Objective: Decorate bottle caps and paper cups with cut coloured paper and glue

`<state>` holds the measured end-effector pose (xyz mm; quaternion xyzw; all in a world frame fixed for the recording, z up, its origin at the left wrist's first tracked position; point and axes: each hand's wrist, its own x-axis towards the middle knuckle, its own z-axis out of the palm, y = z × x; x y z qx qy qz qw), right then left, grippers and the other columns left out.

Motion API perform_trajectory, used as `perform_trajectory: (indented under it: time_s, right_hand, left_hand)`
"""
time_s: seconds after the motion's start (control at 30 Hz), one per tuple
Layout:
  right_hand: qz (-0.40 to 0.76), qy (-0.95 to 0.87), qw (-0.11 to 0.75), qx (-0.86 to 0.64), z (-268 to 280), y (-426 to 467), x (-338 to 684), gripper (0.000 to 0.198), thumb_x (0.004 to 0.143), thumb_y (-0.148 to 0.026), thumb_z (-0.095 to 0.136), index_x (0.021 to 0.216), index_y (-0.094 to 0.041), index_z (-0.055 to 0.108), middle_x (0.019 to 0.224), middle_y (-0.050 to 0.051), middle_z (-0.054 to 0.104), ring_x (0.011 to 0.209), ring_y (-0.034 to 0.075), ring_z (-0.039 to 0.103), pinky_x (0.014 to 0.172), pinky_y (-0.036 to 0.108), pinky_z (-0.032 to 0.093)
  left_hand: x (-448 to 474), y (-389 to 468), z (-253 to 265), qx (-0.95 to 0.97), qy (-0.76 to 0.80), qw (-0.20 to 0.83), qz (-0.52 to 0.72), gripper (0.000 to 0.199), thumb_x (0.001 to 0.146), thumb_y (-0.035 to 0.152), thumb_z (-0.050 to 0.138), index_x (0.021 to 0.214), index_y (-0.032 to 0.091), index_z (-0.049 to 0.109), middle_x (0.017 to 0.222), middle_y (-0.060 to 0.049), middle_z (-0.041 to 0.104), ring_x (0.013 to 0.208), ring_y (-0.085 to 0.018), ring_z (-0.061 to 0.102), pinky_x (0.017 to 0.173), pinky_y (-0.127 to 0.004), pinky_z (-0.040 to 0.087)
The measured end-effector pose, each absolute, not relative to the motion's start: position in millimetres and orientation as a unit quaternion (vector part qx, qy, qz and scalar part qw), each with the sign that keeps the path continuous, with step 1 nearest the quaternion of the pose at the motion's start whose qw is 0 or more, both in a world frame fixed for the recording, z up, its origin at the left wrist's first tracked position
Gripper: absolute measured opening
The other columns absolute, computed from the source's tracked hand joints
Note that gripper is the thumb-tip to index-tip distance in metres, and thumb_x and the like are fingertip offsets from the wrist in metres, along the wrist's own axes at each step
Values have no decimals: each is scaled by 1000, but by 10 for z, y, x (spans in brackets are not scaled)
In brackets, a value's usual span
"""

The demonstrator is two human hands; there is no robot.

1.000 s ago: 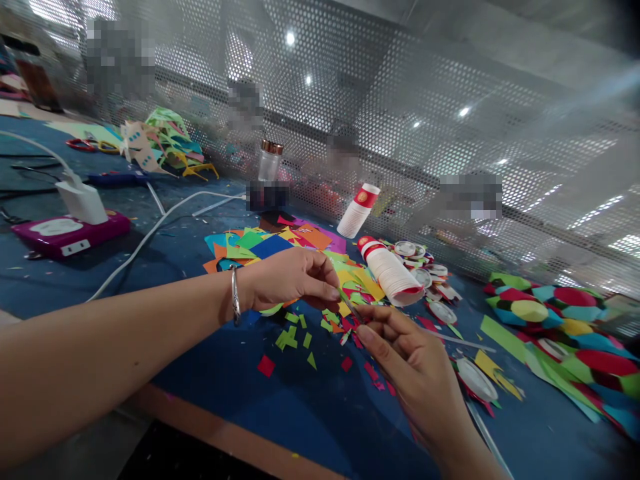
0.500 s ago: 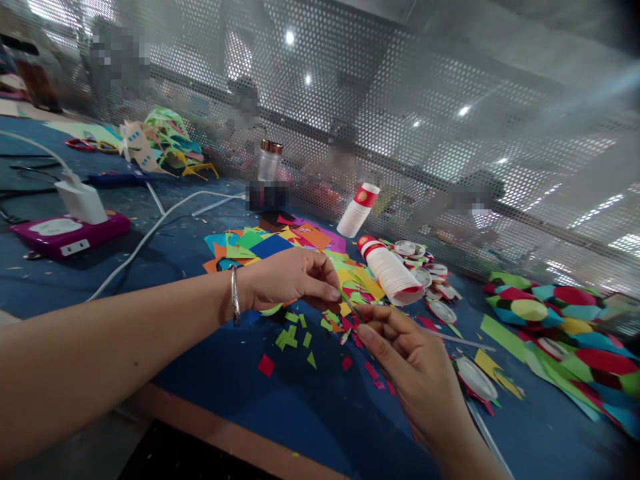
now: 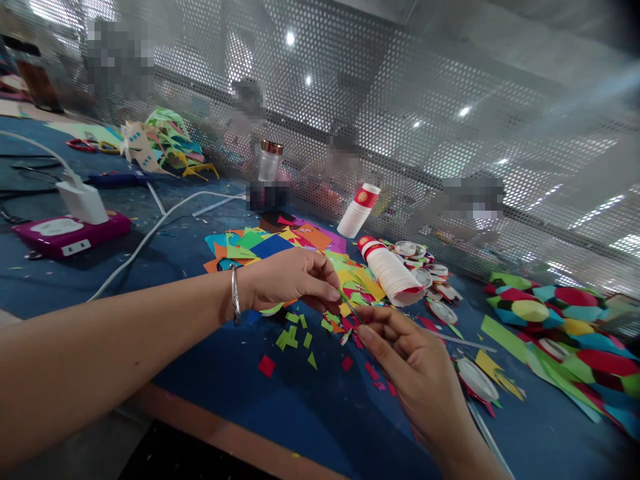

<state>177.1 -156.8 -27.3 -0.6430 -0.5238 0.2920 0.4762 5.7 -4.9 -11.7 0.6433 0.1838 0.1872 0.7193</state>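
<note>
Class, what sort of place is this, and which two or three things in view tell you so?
Probably a craft room or workshop: the blue work table carries a pile of cut coloured paper, small green paper clippings and a toppled stack of paper cups.

Handicraft workshop, broad blue tabletop strewn with multicoloured flat cut-paper pieces, nested white-and-red paper cups in stacks, perforated grey metal screen behind.

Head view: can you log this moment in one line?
left hand: pinches thin piece | right hand: pinches its other end | table: paper scraps, cups
</note>
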Motion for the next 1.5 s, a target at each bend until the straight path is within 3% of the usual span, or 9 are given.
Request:
perform_trajectory:
  time_s: [1.5]
  right_hand:
    - [278, -549, 464, -637, -313, -1551, 1839, 35, 90, -46, 71, 112, -19, 71, 84, 3, 72, 69, 14, 61, 58, 23, 47]
  left_hand:
    - [62, -59, -111, 640, 193, 718, 193, 11, 82, 11, 72, 83, 13, 61, 76, 1, 69, 73, -10, 68, 76, -27, 54]
